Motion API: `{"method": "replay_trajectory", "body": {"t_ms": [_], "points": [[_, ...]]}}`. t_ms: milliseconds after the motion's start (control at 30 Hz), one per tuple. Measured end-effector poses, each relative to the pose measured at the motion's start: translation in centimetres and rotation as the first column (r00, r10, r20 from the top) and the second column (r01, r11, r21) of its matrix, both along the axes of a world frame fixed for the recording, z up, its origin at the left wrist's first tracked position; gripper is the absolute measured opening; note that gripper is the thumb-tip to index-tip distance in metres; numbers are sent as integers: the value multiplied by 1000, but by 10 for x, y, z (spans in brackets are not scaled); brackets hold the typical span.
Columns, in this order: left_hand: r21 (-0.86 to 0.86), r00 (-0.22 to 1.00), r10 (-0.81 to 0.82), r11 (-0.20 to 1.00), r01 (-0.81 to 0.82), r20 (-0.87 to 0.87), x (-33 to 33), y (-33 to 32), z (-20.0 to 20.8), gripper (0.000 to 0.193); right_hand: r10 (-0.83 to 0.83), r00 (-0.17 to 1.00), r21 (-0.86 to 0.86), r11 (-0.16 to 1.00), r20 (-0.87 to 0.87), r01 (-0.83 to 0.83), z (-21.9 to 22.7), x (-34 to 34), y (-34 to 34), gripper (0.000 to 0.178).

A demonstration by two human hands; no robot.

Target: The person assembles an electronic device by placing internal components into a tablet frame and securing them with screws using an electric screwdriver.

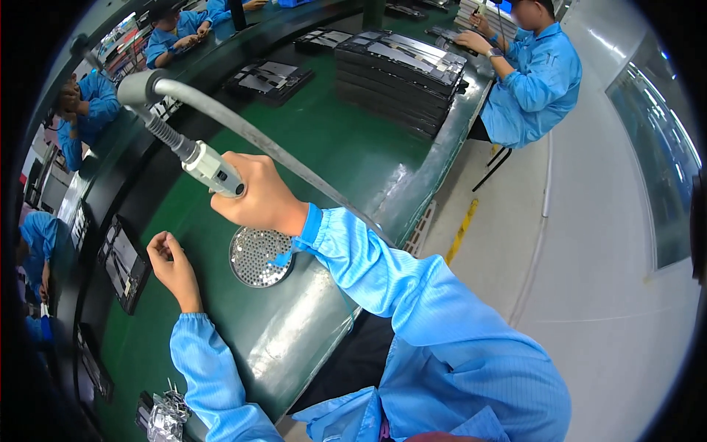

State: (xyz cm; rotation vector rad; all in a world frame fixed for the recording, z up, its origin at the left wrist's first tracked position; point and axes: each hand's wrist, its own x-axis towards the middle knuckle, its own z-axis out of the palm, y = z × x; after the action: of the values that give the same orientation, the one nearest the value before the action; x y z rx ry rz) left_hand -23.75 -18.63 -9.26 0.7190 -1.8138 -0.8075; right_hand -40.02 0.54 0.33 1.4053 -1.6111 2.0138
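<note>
My right hand (259, 193) is wrapped round the pale grip of an electric screwdriver (210, 168), held above the green bench top. A grey cord loops from the tool's far end back over my right forearm. Just below that hand lies a round metal dish dotted with small holes (254, 259), partly covered by my wrist and a blue strap. Low over the bench, my left hand (175, 271) has its fingers curled in a pinch; whatever sits between the fingertips is too small to make out. Left of it is a flat tablet-like device (123, 264) with its inside showing.
A tall stack of black device housings (398, 77) stands at the back right, with another housing (269, 79) beside it. Crumpled foil (169, 418) lies at the lower left. A co-worker in blue (537, 81) sits at the far right; several others work across the bench.
</note>
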Motion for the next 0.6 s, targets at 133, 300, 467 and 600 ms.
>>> {"method": "replay_trajectory", "body": {"t_ms": [133,300,467,600], "points": [[39,1000,-1,999,2,-13,0,8,11,23,-5,1000,44,999,9,5,-5,-1,-5,12],[95,1000,-11,995,12,-10,-4,14,14,29,-19,999,109,994,30,16,-6,0,-3,16],[93,999,-46,995,48,-25,-5,13,14,31,15,998,20,1000,67,-17,-11,-4,-10,13],[99,999,-31,995,32,-6,-5,16,16,31,38,996,26,999,85,-40,-12,-3,-10,13]]}}
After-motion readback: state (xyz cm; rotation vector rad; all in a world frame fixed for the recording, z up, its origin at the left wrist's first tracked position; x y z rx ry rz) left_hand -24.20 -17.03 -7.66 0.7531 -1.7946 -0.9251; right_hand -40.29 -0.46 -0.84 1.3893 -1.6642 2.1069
